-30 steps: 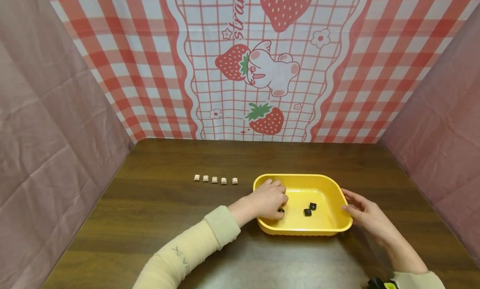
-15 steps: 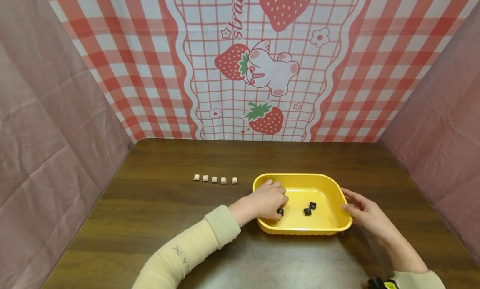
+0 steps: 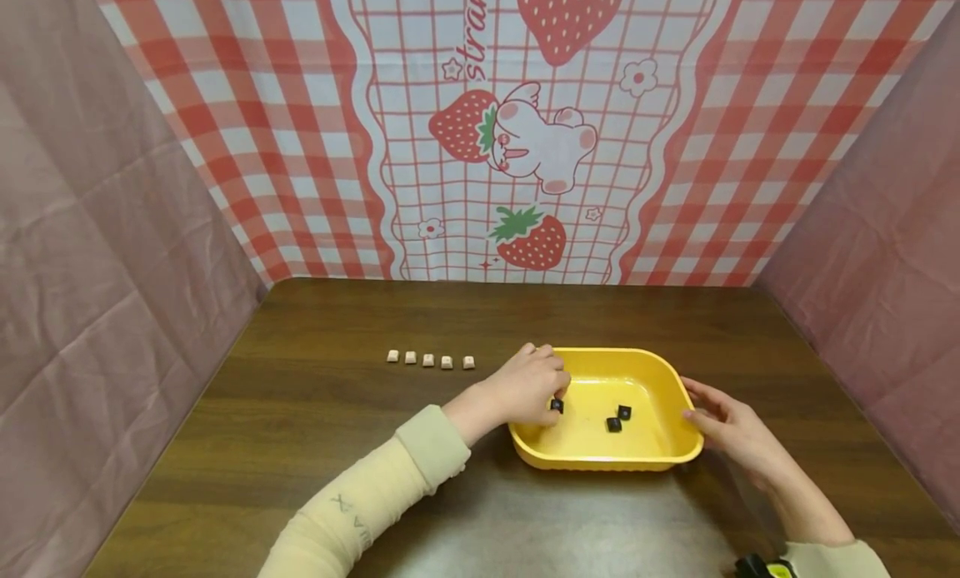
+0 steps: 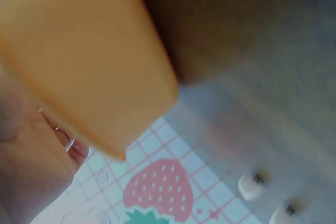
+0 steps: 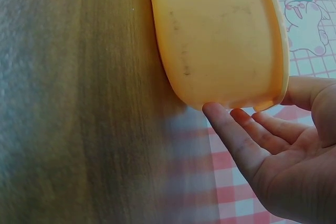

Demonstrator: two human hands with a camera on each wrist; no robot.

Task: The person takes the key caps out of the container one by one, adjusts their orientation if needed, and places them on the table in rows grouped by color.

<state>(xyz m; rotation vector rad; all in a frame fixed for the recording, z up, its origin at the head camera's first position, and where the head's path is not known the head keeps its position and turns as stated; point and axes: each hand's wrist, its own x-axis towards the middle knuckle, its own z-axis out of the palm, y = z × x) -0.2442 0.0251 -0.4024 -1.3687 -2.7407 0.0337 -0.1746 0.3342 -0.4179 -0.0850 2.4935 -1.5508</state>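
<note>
A yellow plastic tub (image 3: 611, 366) stands on the table. My left hand (image 3: 525, 385) reaches over its left end and pinches a black keycap (image 3: 557, 406) between thumb and fingers. Two more black keycaps (image 3: 614, 425) lie near each other on the tub's floor. My right hand (image 3: 738, 435) grips the tub's right end, thumb over the rim and fingers outside. In the right wrist view those fingers (image 5: 236, 135) touch the outer wall. The left wrist view shows the tub's outer side (image 4: 89, 51) with part of my left hand (image 4: 37, 150) behind its rim; the pinched keycap is hidden there.
Several white keycaps (image 3: 428, 361) stand in a row on the brown wooden table (image 3: 315, 445), left of the tub. A checked strawberry cloth (image 3: 315, 145) hangs behind the table. Pinkish cloths (image 3: 112, 228) hang at both sides.
My left hand has lifted a little and shifted left toward the tub's left rim, with the black keycap in its fingers. My right hand and the tub have stayed put.
</note>
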